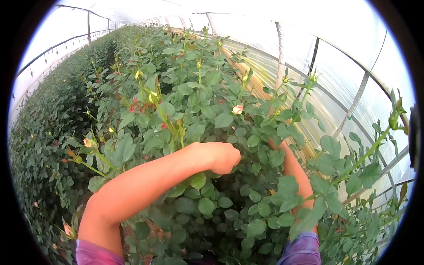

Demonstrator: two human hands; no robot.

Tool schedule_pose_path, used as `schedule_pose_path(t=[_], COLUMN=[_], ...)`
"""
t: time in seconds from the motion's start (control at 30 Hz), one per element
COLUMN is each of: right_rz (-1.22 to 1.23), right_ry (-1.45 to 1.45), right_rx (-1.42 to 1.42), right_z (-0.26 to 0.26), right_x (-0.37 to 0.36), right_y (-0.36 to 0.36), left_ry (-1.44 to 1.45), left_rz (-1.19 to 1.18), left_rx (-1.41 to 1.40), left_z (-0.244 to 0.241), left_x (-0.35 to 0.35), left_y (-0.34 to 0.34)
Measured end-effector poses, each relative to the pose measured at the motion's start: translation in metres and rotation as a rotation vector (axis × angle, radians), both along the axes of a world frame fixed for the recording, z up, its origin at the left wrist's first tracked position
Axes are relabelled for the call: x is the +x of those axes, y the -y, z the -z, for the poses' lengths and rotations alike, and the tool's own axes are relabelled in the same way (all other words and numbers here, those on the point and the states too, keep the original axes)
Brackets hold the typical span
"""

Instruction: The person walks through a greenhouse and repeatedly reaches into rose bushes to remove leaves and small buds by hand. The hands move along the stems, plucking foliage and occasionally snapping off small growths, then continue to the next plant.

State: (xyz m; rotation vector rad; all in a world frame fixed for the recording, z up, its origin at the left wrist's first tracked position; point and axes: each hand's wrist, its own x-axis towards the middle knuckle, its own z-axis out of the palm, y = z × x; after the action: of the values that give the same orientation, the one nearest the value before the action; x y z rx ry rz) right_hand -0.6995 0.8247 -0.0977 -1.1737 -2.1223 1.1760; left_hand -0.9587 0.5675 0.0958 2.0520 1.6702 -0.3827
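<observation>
My left hand [226, 158] reaches across the middle of a rose bush, knuckles up and fingers curled down out of sight. Whether anything is between those fingers cannot be seen. To its right, my right hand [279, 146] is mostly covered by rose leaves [253, 140], so its grip is hidden. A pink and cream rosebud [237, 109] stands just beyond both hands. Thick green stems with a pale bud [153, 97] rise behind my left forearm. Leafy stems cross in front of my right forearm.
A long rose bed [179, 49] runs away ahead, with another row [56, 109] to the left. Clear plastic sheeting [334, 96] on posts [280, 53] walls the right side. A tall budded stem [364, 159] leans in at the right. More buds [88, 142] stick out at the left.
</observation>
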Motion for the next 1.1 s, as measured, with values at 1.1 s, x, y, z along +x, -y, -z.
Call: schedule_pose_path(t=[1.1], right_rz=[0.082], right_ry=[0.12], right_rx=[0.012], right_z=[0.013], right_x=[0.004], right_y=[0.032], left_ry=[0.029], left_rz=[-0.038], left_rx=[0.001], left_z=[-0.002], left_x=[-0.005], left_y=[0.054])
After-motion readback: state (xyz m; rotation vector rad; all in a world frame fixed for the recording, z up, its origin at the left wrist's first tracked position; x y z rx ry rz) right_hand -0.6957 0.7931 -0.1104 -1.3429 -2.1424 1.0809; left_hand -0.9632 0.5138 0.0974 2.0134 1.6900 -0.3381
